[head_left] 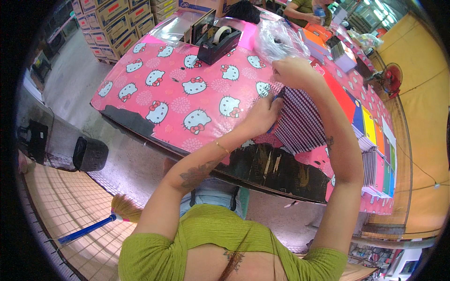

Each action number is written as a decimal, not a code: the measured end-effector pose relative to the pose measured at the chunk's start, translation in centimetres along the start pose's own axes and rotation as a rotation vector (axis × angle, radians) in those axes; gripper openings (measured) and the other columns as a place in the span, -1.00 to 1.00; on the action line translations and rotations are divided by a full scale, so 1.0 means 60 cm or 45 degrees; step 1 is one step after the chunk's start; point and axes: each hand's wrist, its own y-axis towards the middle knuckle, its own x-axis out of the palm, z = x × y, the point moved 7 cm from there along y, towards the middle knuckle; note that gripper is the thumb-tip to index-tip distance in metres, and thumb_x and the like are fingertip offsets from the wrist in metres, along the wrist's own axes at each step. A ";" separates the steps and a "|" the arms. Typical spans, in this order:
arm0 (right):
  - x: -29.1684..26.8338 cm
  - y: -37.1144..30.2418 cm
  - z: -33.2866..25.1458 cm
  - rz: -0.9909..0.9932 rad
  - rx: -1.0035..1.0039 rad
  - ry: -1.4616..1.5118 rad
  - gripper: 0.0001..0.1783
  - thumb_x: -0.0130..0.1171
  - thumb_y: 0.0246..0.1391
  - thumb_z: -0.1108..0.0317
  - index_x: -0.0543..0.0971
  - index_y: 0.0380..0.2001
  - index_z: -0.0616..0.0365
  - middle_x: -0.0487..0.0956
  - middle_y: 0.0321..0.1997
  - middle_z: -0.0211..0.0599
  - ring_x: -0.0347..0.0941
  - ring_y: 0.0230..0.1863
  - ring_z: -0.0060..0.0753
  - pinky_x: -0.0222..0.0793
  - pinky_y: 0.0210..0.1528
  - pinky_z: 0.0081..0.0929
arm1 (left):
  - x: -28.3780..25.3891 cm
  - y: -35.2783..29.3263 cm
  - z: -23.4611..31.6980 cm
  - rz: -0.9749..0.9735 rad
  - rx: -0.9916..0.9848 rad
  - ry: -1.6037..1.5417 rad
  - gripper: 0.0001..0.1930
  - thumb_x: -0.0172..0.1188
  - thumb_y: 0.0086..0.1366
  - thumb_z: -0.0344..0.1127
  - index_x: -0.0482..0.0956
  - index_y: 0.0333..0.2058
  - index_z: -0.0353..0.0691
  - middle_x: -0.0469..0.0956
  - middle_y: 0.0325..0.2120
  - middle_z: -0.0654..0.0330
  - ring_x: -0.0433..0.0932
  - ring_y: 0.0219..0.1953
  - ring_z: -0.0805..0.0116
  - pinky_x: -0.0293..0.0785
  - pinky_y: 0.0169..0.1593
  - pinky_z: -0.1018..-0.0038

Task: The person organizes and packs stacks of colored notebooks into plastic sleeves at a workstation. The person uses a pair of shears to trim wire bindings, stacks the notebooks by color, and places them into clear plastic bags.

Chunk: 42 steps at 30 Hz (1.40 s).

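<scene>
A stack of notebooks with dark-and-white striped bound edges lies in front of me on the pink table covering. My left hand is closed at its left side, where bits of blue show by the fingers. Beyond it, my right hand bends in over the far end of the stack, fingers pinched together. Crinkled clear plastic film shows between the two hands, and the right fingers seem to pinch it. Just past the right hand is a loose clear plastic bag.
A black tape dispenser stands at the far left of the table. Colourful notebooks line the right side. A co-worker's hand is at the far end. Cartons are piled far left; a red fan stands right.
</scene>
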 end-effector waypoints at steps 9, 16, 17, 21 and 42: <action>0.004 0.005 -0.023 -0.129 -0.079 -0.052 -0.67 0.15 -0.03 0.12 0.63 -0.36 0.18 0.62 -0.37 0.03 0.56 -0.28 0.12 0.45 -0.19 -0.05 | 0.001 -0.013 0.002 -0.006 -0.163 -0.282 -0.67 -0.17 0.45 -0.12 0.36 -0.24 -0.31 0.52 -0.53 0.16 0.51 -0.62 0.40 0.44 -0.55 0.48; 0.018 0.011 -0.013 -0.134 0.107 -0.063 -0.70 0.07 -0.05 0.29 0.66 -0.30 0.18 0.66 -0.25 -0.06 0.61 -0.19 -0.05 0.50 -0.15 -0.10 | 0.001 -0.029 0.011 0.029 -0.004 -0.060 -0.64 -0.13 0.42 -0.15 0.44 -0.38 -0.36 0.52 -0.65 0.13 0.52 -0.66 0.30 0.40 -0.55 0.37; 0.015 0.011 -0.016 -0.107 0.117 -0.047 -0.70 0.06 -0.06 0.30 0.66 -0.30 0.18 0.66 -0.25 -0.07 0.61 -0.18 -0.06 0.50 -0.15 -0.10 | 0.002 -0.030 0.002 0.030 -0.058 -0.094 -0.64 -0.14 0.42 -0.16 0.44 -0.38 -0.36 0.52 -0.65 0.14 0.53 -0.65 0.31 0.41 -0.54 0.36; 0.018 0.010 -0.030 -0.161 0.015 -0.100 -0.72 0.07 -0.09 0.25 0.65 -0.46 0.23 0.62 -0.39 0.07 0.60 -0.31 0.07 0.49 -0.20 -0.10 | 0.007 -0.028 -0.003 0.059 -0.106 -0.211 -0.64 -0.14 0.43 -0.15 0.45 -0.37 -0.34 0.53 -0.64 0.13 0.54 -0.62 0.33 0.41 -0.51 0.34; 0.040 0.021 -0.053 -0.178 -0.003 -0.292 -0.76 0.11 -0.10 0.33 0.64 -0.35 0.16 0.66 -0.37 -0.12 0.62 -0.29 -0.13 0.48 -0.27 -0.15 | 0.018 -0.029 -0.024 -0.007 -0.144 -0.172 -0.65 -0.15 0.46 -0.12 0.42 -0.26 -0.33 0.48 -0.57 0.25 0.51 -0.57 0.51 0.39 -0.54 0.55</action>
